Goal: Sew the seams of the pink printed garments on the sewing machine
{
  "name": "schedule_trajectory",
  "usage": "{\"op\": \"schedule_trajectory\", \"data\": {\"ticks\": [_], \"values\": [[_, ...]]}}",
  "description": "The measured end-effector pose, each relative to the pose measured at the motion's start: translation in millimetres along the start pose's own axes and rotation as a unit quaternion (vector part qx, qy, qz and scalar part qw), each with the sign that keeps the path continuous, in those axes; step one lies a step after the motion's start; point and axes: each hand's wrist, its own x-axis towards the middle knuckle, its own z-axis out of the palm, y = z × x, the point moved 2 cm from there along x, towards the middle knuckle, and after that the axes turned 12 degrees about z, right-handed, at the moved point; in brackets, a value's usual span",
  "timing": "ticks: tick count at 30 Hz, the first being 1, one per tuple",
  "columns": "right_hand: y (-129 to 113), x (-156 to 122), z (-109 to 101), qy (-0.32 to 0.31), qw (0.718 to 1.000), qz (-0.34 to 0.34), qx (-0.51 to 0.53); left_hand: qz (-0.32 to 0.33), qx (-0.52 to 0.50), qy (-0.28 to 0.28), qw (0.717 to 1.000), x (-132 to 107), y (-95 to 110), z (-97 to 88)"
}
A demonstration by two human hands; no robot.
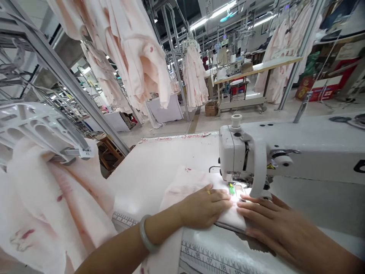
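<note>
A white sewing machine [236, 152] stands at the right, its lamp lighting the needle area. Pale pink fabric [182, 186] lies on the machine bed and runs under the presser foot. My left hand [203, 207] rests flat on the fabric just left of the foot, fingers stretched out. On the other side, my right hand [273, 222] lies on the fabric's edge with its fingers extended, close in front of the needle. Both hands press from above. A small green piece [231, 188] shows by the foot. The needle tip is hidden in glare.
Pale pink garments [54, 194] hang from a plastic hanger [42, 125] close at my left. More garments [128, 45] hang overhead. A printed ruler [208, 260] runs along the front of the white table [159, 160]. Metal posts and another workbench [256, 70] stand behind.
</note>
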Motion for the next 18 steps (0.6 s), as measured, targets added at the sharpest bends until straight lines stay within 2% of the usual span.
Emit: {"op": "schedule_trajectory", "data": {"ticks": [7,13,18], "values": [[9.4,-4.4,11.2,-0.009,0.999,0.036,0.011,0.019,0.003,0.000,1.000,5.4,-16.7,-5.4],[16.5,-8.9,16.4,-0.034,0.996,0.074,0.029,0.010,-0.003,-0.003,1.000,6.0,-15.0,-7.3],[16.1,-9.0,12.0,-0.009,0.998,0.067,0.020,-0.002,0.003,-0.008,1.000,6.7,-16.8,-6.2]]}}
